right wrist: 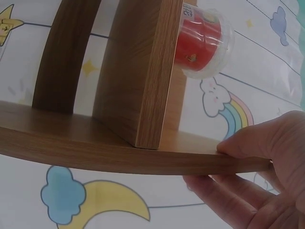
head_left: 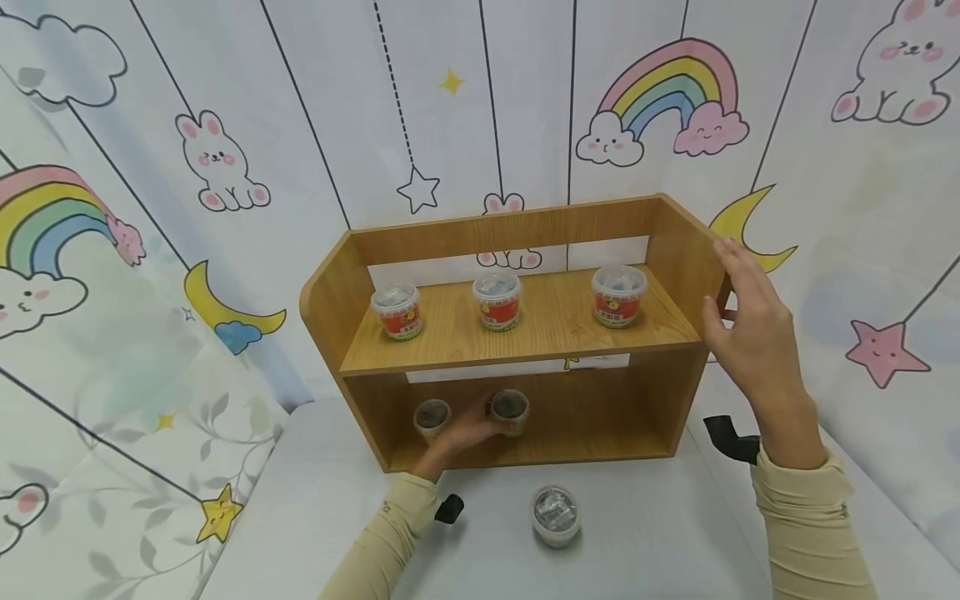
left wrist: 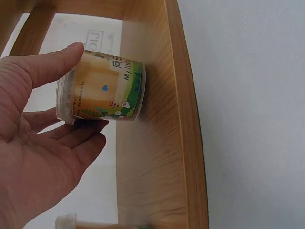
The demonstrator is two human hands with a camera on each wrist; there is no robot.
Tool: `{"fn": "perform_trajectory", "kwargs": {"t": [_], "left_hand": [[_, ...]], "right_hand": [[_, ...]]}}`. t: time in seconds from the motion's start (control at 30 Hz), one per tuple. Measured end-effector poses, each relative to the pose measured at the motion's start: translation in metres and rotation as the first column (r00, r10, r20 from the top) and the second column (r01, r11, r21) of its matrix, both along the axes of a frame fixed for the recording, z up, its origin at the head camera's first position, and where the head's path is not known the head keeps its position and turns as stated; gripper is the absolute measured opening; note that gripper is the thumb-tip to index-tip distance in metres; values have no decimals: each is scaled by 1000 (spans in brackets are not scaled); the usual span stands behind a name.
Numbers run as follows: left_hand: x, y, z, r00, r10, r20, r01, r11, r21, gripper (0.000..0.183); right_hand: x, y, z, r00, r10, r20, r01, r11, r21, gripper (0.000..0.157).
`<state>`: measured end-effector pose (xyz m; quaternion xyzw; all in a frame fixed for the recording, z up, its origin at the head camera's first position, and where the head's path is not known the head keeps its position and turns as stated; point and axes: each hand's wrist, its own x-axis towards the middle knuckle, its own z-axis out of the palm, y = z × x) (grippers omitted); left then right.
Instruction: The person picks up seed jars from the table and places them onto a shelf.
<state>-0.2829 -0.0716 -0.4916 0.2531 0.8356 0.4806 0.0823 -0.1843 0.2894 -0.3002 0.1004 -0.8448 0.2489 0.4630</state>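
A two-tier wooden shelf (head_left: 487,357) stands on a white surface. On its lower tier my left hand (head_left: 468,425) holds a small lidded plastic tub (left wrist: 107,86), thumb on one side and fingers on the other; its label is orange and green. A second lidded tub (head_left: 432,417) sits just left of it on the same tier. My right hand (head_left: 757,350) grips the edge of the shelf's right side panel (right wrist: 200,163), with the thumb on the inner face and fingers outside.
Three tubs with red labels, the left one (head_left: 397,312), the middle one (head_left: 498,302) and the right one (head_left: 618,297), stand on the upper tier. Another lidded tub (head_left: 556,517) is on the white tabletop (head_left: 637,533) in front. A patterned curtain (head_left: 300,150) hangs behind.
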Motion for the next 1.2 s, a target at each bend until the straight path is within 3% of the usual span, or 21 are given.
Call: {"fn": "perform_trajectory", "kwargs": {"t": [0.37, 0.63, 1.03, 1.2], "left_hand": [[1, 3, -3, 1000, -4, 3, 4, 1000, -6, 74], [1, 5, 0, 1000, 9, -20, -11, 998, -57, 74], [10, -2, 15, 993, -8, -119, -4, 995, -100, 74], [12, -7, 19, 991, 3, -132, -12, 997, -75, 80]], "right_hand": [[0, 0, 0, 1000, -5, -9, 5, 1000, -2, 75], [-1, 0, 0, 1000, -10, 0, 10, 1000, -1, 75], [-1, 0, 0, 1000, -6, 4, 6, 1000, -4, 75], [-1, 0, 0, 1000, -7, 7, 7, 1000, -8, 74]]}}
